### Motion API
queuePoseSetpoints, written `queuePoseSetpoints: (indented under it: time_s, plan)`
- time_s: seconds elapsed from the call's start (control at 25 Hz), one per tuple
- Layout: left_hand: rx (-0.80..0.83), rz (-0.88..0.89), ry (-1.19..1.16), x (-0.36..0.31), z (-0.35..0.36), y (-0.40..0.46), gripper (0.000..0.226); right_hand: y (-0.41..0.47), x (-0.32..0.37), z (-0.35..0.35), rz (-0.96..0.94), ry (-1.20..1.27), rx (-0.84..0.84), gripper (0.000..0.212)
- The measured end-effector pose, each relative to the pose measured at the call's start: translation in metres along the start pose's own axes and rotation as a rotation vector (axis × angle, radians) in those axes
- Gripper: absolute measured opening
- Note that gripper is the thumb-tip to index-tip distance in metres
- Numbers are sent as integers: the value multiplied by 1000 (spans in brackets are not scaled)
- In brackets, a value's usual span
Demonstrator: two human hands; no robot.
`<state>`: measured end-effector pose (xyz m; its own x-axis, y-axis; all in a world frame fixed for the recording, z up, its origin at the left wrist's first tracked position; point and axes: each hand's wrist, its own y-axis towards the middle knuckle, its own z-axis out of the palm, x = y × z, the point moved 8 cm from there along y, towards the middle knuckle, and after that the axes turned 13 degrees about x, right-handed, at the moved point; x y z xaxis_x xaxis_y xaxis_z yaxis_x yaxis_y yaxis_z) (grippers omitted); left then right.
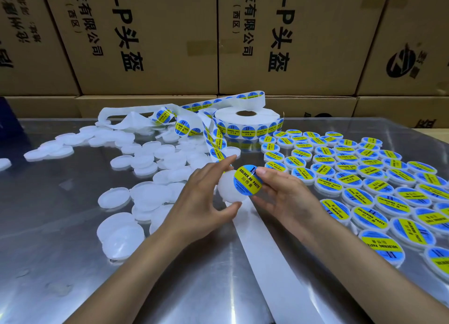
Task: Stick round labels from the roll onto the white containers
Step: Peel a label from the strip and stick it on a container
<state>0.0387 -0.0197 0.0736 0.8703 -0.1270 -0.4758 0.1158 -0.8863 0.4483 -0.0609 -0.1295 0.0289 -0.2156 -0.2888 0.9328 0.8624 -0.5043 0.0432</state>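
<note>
- Round white plastic container (227, 186): held just above the table surface at frame centre, tilted toward the camera, between both hands.
- Round blue-and-yellow "SOLDERING PASTE" label (247, 180): lies over the right part of the held container's face, its right edge overhanging the rim; whether it is fully stuck down cannot be told.
- Left hand (202, 197): at 9 o'clock of the container, fingers curled around it, thumb under the lower edge and index finger stretched along the upper edge. It grips the container.
- Right hand (283, 193): at 3 o'clock of the container, thumb tip and fingers pinching the right edge of the label; the remaining fingers are loosely curled below.
- White backing strip, bare of labels (264, 246): runs from beneath the hands toward 5 o'clock, flat on the table.
- Strip of unpeeled labels (215, 144): rises from behind the left hand toward 12 o'clock and joins the roll.
- Roll of round labels with cardboard core (247, 123): lies flat at 12 o'clock, well apart from the hands; a loose loop of tape arches above it.
- Rows of labelled white containers (364, 178): packed closely from 1 to 4 o'clock, labels up.
- Unlabelled white containers (145, 163): scattered and overlapping from 8 to 11 o'clock.
- Reflective metal table (170, 287): carries all of the above.
- Brown cardboard boxes with black print (150, 39): stacked as a wall behind the table at 12 o'clock.
</note>
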Motion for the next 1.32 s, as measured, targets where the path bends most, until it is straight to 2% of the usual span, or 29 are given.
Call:
queuePoseSetpoints:
  time_s: [0.28,0.48,1.0,1.32]
  plan:
    - [10,28,-30,-5,5,0,84,0,-7,-1,72,-12,-2,10]
    - [27,33,-69,-7,7,0,85,0,-9,-1,86,-60,-5,12]
    - [-64,18,-183,-7,0,-2,84,-3,0,5,-19,-38,-45,11]
    - [-134,-12,-280,-7,-5,-2,85,-7,22,11,-239,-377,-118,8]
